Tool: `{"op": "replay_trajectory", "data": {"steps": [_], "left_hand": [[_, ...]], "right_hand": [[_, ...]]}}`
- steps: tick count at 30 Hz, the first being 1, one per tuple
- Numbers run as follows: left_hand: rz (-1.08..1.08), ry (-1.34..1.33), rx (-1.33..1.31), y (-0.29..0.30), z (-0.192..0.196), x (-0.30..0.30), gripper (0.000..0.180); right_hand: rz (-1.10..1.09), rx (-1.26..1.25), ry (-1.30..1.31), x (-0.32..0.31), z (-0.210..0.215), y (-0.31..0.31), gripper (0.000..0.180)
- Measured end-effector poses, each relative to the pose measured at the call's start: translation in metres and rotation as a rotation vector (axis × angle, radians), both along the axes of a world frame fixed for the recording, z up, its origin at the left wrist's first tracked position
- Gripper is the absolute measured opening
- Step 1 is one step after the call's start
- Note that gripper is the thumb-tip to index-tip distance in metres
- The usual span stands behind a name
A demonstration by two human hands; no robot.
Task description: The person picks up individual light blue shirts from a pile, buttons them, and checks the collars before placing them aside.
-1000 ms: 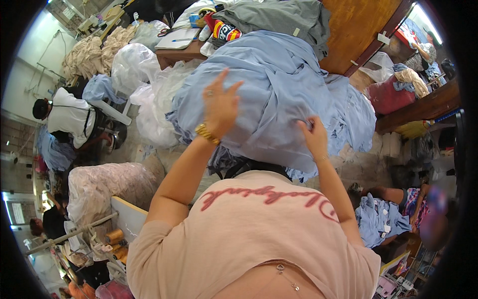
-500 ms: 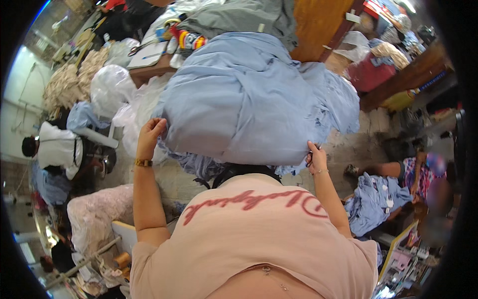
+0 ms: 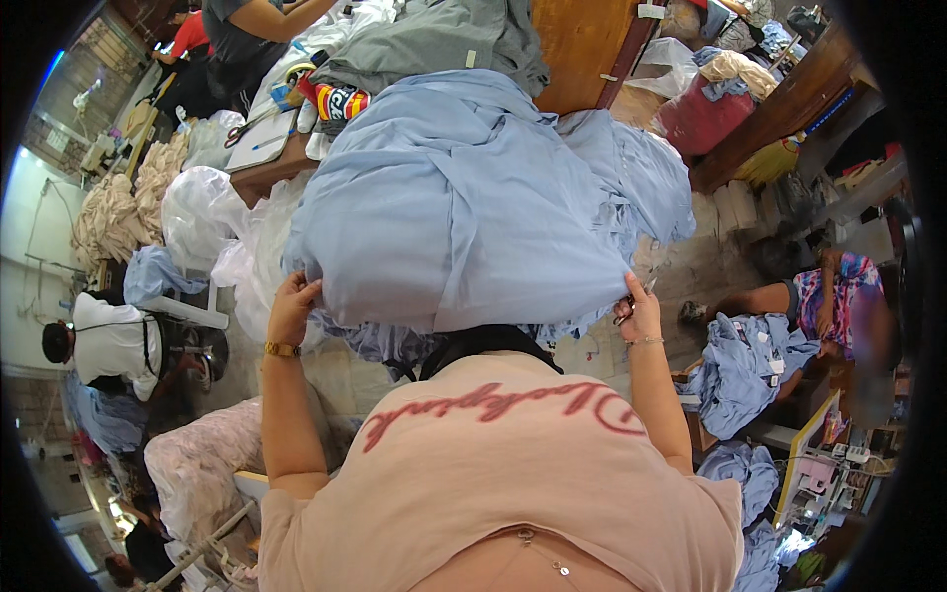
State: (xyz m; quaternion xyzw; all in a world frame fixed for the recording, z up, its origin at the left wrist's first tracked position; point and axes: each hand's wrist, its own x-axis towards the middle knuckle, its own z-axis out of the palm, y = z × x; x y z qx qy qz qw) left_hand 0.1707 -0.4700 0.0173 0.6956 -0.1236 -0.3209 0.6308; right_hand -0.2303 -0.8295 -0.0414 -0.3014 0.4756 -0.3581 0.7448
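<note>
A large heap of light blue fabric (image 3: 464, 207) lies in front of me, its near edge hanging close to my waist. My left hand (image 3: 294, 304) is closed on the near left corner of the cloth, thumb and fingers pinching it. At the near right corner, my right hand (image 3: 638, 310) pinches the edge between thumb and finger. A small dark metal tool (image 3: 622, 313), perhaps thread snips, also sits in the right hand, mostly hidden by the fingers. Between both hands the cloth's near edge is stretched, with a fold running down its middle.
Grey fabric (image 3: 434, 49) lies beyond the blue heap. Left of it are a clipboard (image 3: 264, 140), scissors (image 3: 237, 130) and clear plastic bags (image 3: 202, 212). A co-worker in white (image 3: 109, 340) sits at left; another person sits at right beside blue garments (image 3: 745, 370). A wooden post (image 3: 779, 109) stands at far right.
My left hand has moved down toward me and the right hand slightly up and right, with the cloth's edge between them. The view has shifted, and a person's arm shows at the top left.
</note>
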Motion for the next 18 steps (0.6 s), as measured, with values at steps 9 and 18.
{"op": "replay_trajectory", "data": {"steps": [9, 18], "left_hand": [[0.190, 0.565, -0.633, -0.044, 0.065, -0.084, 0.018], [0.145, -0.125, -0.827, -0.130, 0.268, 0.045, 0.037]], "right_hand": [[-0.074, -0.564, -0.123, -0.008, 0.166, -0.108, 0.018], [-0.188, -0.988, -0.009, -0.003, 0.351, -0.144, 0.014]]}}
